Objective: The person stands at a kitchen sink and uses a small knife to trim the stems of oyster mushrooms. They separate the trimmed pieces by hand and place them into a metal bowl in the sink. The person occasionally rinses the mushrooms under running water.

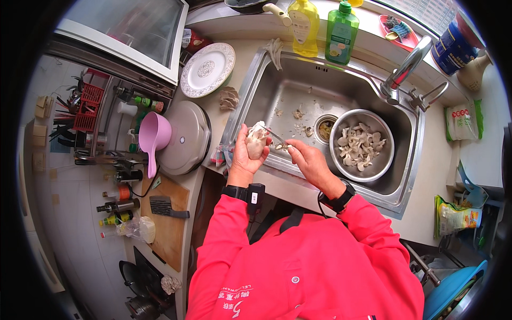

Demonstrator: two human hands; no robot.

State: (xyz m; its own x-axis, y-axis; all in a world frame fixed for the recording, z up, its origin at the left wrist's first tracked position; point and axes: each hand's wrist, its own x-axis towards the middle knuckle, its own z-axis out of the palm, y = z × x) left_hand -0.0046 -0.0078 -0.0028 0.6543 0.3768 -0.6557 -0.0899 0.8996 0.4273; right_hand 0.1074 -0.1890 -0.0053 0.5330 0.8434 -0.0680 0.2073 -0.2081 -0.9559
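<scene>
My left hand (244,154) holds a pale oyster mushroom cluster (256,144) over the near left edge of the stainless steel sink (288,88). In my right hand (310,160) is a small knife (275,134), its blade pointing left against the cluster. The handle is hidden in my fingers. Small mushroom scraps (298,114) lie on the sink floor, left of the drain (326,127). A steel bowl (391,146) inside the sink, at the right, holds many oyster mushroom pieces (360,146). Another mushroom cluster (229,98) rests on the counter left of the sink.
Behind the sink stand a yellow bottle (303,28), a green bottle (341,36) and the faucet (408,68). A patterned plate (207,70), a round grey appliance (186,138) and a pink ladle (154,134) are at the left. A cleaver (164,206) lies on a wooden board (172,236).
</scene>
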